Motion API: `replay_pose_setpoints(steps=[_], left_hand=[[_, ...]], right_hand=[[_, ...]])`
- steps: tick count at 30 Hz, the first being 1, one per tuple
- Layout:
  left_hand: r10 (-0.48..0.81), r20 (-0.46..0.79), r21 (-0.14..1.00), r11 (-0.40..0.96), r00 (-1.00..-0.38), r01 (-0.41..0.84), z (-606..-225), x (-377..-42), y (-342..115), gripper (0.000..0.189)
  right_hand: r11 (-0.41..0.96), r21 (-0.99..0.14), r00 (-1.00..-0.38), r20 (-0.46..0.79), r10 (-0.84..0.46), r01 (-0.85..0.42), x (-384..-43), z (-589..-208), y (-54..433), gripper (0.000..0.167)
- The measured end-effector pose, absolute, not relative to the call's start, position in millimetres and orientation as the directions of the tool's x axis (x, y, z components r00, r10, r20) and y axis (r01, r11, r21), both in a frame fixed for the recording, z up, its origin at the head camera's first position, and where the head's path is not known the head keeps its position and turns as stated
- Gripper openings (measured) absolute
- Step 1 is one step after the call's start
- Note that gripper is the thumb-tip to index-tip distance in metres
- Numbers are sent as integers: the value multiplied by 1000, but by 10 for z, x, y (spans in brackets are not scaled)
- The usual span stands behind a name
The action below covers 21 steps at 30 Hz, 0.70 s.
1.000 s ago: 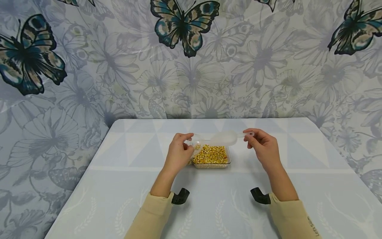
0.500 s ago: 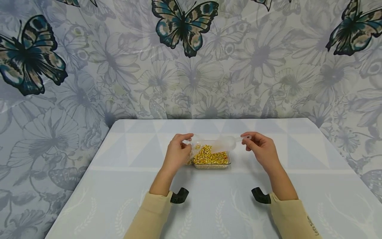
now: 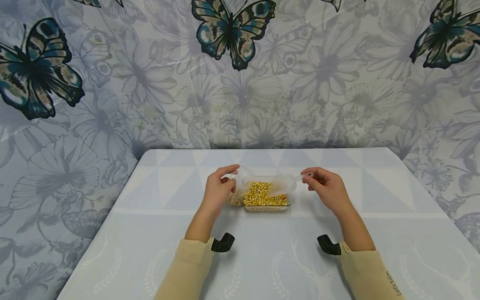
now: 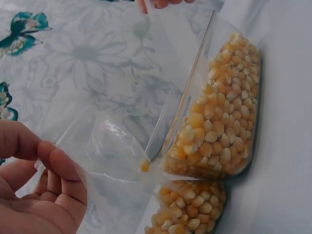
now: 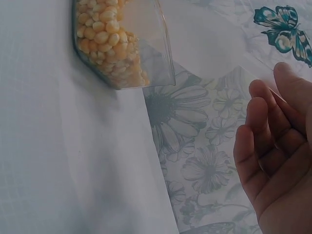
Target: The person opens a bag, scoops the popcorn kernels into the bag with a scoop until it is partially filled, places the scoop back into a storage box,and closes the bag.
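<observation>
Since the earlier frames, the scoop has dropped from above the dish to sit low over the kernels, and both hands have come down with it.

I read the scoop as a clear plastic one, mouth toward 9 o'clock and handle toward 3 o'clock, lying across the back half of the dish. The right hand pinches the handle tip between thumb and fingers; that end grip keeps the hand outside the dish and lets the scoop tilt freely. In the right wrist view the fingers are curled, but the pinch point is out of frame there.

The left hand pinches the top edge of a clear plastic bag at 9 o'clock of the dish, thumb and fingers closed on the film. Holding it high keeps the mouth open and facing the scoop. The bag's lower part already holds a small heap of corn kernels and rests on the table touching the dish's left wall; one loose kernel sits in a fold higher up.

The dish stands at table centre, about half full of kernels, directly between the two hands.

Behind the table hangs a floral cloth with butterflies.
</observation>
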<state>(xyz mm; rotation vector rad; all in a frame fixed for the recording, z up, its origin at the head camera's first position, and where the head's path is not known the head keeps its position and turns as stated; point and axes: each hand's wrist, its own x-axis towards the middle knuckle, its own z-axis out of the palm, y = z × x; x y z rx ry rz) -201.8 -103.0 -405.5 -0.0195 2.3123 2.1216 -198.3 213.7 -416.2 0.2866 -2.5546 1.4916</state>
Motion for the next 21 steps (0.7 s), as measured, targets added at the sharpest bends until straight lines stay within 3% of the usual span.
replay_pose_setpoints(steps=[12,21], left_hand=[[15,-37,999,24,-999,-37,-4073,-2039,-1075,48],[78,-61,998,3,-995,-61,-3997,-2164,-1220,49]], right_hand=[[597,-748,-957,245,-159,-290,-1997,-4227,2138,24],[656,-719,-973,180,-142,-229,-2001,-4177,1918,23]])
